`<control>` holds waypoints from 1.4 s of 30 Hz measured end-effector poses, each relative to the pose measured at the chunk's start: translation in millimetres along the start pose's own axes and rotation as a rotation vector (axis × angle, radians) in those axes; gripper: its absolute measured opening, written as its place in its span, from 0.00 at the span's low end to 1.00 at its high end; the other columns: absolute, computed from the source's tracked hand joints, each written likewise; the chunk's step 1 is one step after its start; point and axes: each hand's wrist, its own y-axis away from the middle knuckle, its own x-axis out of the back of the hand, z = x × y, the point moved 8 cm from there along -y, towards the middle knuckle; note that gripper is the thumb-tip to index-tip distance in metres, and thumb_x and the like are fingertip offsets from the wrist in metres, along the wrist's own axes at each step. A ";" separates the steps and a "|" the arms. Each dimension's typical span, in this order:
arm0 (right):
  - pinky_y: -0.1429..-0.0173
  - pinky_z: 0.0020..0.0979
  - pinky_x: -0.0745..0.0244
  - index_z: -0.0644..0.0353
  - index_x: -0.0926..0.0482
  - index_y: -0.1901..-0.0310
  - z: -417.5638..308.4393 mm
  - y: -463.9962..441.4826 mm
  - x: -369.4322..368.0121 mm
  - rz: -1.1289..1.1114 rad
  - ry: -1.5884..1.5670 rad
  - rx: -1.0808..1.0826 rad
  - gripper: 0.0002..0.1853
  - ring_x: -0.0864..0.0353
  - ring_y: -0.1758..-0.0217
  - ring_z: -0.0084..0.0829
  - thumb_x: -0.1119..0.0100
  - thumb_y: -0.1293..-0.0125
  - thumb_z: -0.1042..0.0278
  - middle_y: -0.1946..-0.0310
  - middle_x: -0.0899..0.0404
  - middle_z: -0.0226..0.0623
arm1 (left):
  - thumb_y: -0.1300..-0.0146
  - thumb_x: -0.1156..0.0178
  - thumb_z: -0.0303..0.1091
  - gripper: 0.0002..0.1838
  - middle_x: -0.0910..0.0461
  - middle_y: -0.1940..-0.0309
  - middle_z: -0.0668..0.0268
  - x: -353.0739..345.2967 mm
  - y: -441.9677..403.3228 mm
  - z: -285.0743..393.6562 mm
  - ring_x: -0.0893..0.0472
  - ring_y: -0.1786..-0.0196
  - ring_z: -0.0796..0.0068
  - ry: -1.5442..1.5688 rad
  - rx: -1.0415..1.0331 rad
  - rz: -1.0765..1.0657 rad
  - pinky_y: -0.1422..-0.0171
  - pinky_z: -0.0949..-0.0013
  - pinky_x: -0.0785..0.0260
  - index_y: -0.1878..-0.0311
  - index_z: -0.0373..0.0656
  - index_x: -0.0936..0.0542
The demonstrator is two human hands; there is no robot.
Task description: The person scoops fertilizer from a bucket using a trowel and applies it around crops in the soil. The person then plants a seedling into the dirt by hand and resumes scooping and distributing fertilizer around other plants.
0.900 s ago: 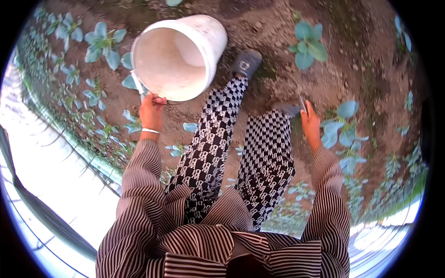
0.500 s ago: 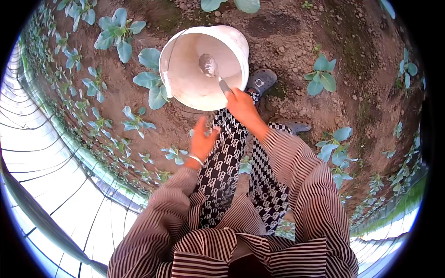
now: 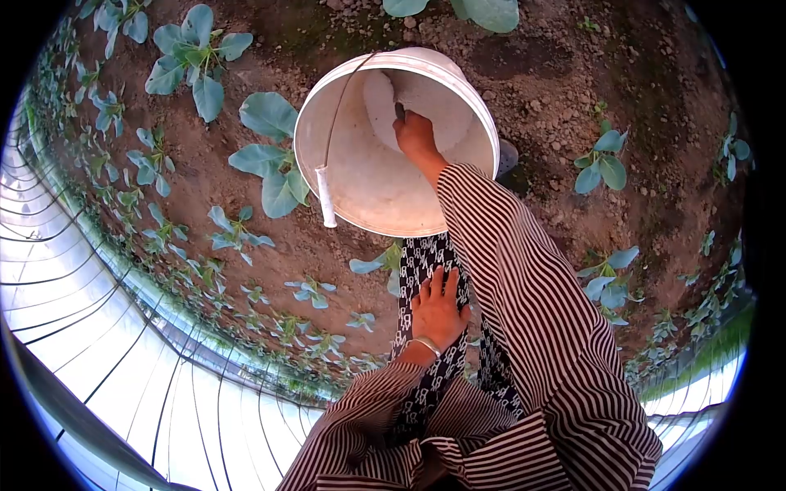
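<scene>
Before me a white bucket [image 3: 327, 123] is tilted so that its inside shows, with white, grainy-looking material [image 3: 378, 102] at the bottom. My right hand [image 3: 417, 137] reaches into it, fingers wrapped round the dark handle [image 3: 399, 112] of a tool whose head I cannot make out. My left hand [image 3: 440, 315] lies on the leg of the black-and-white patterned trousers [image 3: 422, 255], fingers spread and holding nothing. The bucket's wire handle with its white grip [image 3: 326, 196] hangs over the left side of the rim.
Broad-leaved green plants grow in rows in brown soil [image 3: 540, 131]. One large plant [image 3: 274, 155] stands close to the bucket's left side, another [image 3: 606, 164] farther right. Part of a grey shoe [image 3: 508, 157] shows behind the bucket. Light sheeting with dark ribs [image 3: 106, 327] curves along the left.
My right hand has gone deeper into the bucket with the tool. My left hand has moved down and right onto the trouser leg. The bucket appears larger and farther right in view.
</scene>
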 end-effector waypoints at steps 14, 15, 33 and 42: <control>0.83 0.17 0.42 0.61 0.27 0.41 -15.6 191.5 105.2 -0.368 -0.737 -0.285 0.21 0.37 0.85 0.12 0.45 0.35 0.67 0.80 0.29 0.27 | 0.39 0.46 0.41 0.31 0.46 0.30 0.57 -2.9 3.2 37.0 0.42 0.31 0.50 -0.369 -0.049 -0.032 0.35 0.45 0.41 0.32 0.47 0.39; 0.83 0.16 0.42 0.61 0.27 0.40 -12.0 201.0 114.4 -0.386 -0.742 -0.287 0.21 0.37 0.85 0.12 0.45 0.34 0.67 0.80 0.28 0.27 | 0.40 0.44 0.42 0.32 0.47 0.29 0.57 0.0 3.6 41.6 0.42 0.31 0.50 -0.363 -0.037 -0.066 0.36 0.45 0.40 0.33 0.47 0.38; 0.81 0.16 0.47 0.64 0.32 0.37 291.6 374.0 231.2 -0.059 -1.338 -0.298 0.26 0.40 0.81 0.12 0.41 0.36 0.69 0.77 0.27 0.28 | 0.47 0.40 0.45 0.27 0.30 0.43 0.56 -33.0 -12.4 88.2 0.30 0.43 0.52 -0.747 -0.209 0.165 0.42 0.53 0.33 0.45 0.44 0.29; 0.82 0.15 0.47 0.62 0.32 0.37 364.0 402.2 236.6 0.212 -1.509 -0.340 0.25 0.40 0.84 0.13 0.42 0.35 0.67 0.77 0.27 0.29 | 0.47 0.41 0.47 0.25 0.28 0.49 0.54 -36.0 -8.3 87.6 0.29 0.44 0.52 -0.854 -0.107 0.167 0.39 0.55 0.34 0.48 0.43 0.26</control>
